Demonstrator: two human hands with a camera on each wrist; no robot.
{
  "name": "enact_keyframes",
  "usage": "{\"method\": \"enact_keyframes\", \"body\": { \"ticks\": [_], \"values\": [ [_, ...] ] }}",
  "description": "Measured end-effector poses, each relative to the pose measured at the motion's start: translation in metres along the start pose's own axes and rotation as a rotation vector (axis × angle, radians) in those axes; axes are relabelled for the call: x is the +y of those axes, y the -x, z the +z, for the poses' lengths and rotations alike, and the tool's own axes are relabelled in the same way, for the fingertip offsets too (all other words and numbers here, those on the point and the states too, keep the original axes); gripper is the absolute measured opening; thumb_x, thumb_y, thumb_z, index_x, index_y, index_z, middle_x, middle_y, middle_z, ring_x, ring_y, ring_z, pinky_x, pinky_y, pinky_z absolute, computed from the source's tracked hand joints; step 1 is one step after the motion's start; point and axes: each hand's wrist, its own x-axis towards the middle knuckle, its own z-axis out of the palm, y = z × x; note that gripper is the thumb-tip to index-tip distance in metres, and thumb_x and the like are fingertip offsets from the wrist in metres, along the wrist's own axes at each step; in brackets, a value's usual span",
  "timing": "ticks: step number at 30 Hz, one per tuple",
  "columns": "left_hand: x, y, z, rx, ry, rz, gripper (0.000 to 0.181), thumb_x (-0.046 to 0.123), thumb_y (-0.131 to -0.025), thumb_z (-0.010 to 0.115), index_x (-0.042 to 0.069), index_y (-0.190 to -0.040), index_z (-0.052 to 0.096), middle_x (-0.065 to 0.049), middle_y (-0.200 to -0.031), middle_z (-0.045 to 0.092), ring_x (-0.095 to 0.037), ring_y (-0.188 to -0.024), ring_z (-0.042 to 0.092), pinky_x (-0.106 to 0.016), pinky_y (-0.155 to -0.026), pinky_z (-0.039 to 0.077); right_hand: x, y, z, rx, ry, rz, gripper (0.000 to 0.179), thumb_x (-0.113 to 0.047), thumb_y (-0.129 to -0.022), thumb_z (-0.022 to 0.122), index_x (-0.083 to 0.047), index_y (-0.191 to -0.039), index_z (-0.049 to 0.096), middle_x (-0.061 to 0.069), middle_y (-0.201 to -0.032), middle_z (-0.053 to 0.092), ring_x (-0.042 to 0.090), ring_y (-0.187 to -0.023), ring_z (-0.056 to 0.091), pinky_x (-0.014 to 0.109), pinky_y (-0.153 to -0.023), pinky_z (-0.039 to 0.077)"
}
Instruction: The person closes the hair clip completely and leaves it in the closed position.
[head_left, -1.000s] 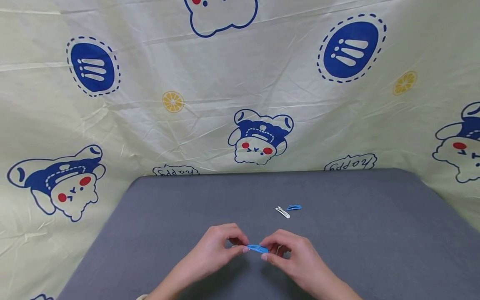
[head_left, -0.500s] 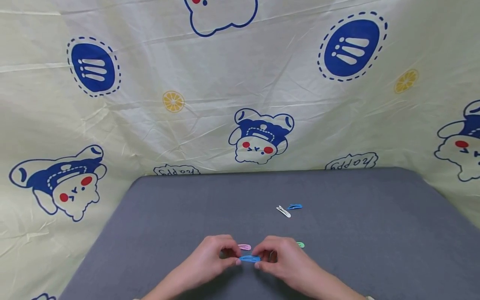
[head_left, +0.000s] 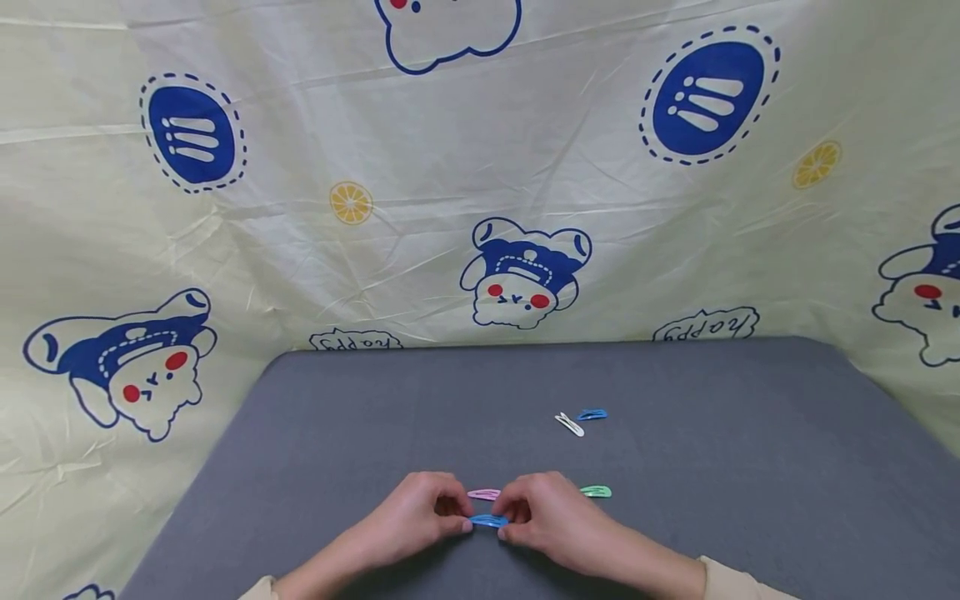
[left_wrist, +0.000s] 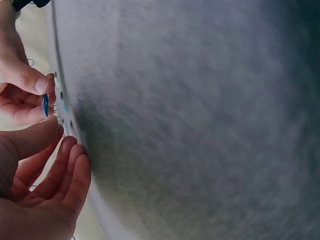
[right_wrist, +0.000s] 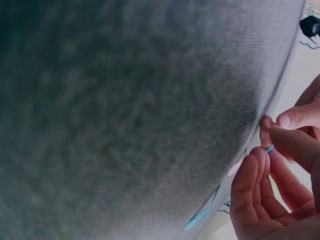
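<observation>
A blue snap hair clip [head_left: 488, 521] is stretched between my two hands, low over the near part of the table. My left hand [head_left: 420, 518] pinches its left end between thumb and fingertips. At the other end, the thumb and fingers of my right hand [head_left: 551, 523] pinch it. In the left wrist view the clip [left_wrist: 45, 105] shows as a narrow blue edge; in the right wrist view only a sliver of the clip [right_wrist: 270, 148] peeks out. Just beyond lies a pink hair clip [head_left: 483, 494], partly covered by my right hand. A green hair clip [head_left: 597, 492] lies right of that hand.
Farther back on the grey table [head_left: 360, 417], a white hair clip [head_left: 570, 425] and another blue hair clip [head_left: 592, 414] lie close together. A pale printed curtain [head_left: 420, 275] hangs behind and beside the table.
Both hands have shifted left and closer to the body, carrying the blue hair clip along. The pink and green hair clips, hidden behind the hands at first, now show.
</observation>
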Motion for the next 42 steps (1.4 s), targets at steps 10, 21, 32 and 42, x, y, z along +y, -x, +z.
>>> {"method": "enact_keyframes", "body": {
  "ticks": [10,21,32,42],
  "values": [
    [-0.006,-0.006,0.003,-0.024,-0.067,-0.004,0.015,0.003,-0.077,0.08,0.014,-0.078,0.07,0.01,-0.076,0.055,0.001,-0.067,0.052,-0.019,-0.061,0.046,0.003,-0.007,0.002,-0.054,0.02,0.026,0.014,-0.008,-0.075,0.08,-0.018,-0.08,0.072,-0.019,-0.064,0.055,-0.004,-0.06,0.051,0.02,-0.055,0.043],
    [-0.006,-0.008,0.001,-0.029,-0.067,-0.031,0.016,0.003,-0.075,0.082,0.014,-0.078,0.071,0.008,-0.075,0.055,-0.002,-0.067,0.051,-0.02,-0.06,0.044,0.007,-0.011,0.002,-0.085,-0.01,0.021,0.014,-0.01,-0.076,0.082,-0.017,-0.081,0.072,-0.017,-0.067,0.055,-0.003,-0.061,0.053,0.02,-0.057,0.045],
    [-0.006,-0.008,0.0,-0.048,-0.024,-0.051,0.014,0.003,-0.078,0.081,0.013,-0.082,0.072,0.009,-0.076,0.057,-0.002,-0.068,0.053,-0.021,-0.062,0.046,0.007,-0.009,0.0,-0.12,-0.027,0.048,0.012,-0.012,-0.08,0.081,-0.016,-0.087,0.072,-0.017,-0.072,0.056,-0.001,-0.065,0.053,0.021,-0.059,0.046],
    [0.007,-0.014,-0.018,-0.065,-0.025,-0.008,0.01,0.003,-0.082,0.077,0.01,-0.087,0.073,0.011,-0.077,0.061,-0.004,-0.067,0.056,-0.023,-0.061,0.049,-0.002,0.005,-0.018,-0.004,-0.016,0.023,0.014,-0.015,-0.085,0.078,-0.013,-0.098,0.072,-0.017,-0.083,0.059,0.001,-0.073,0.055,0.024,-0.066,0.048]
  ]
}}
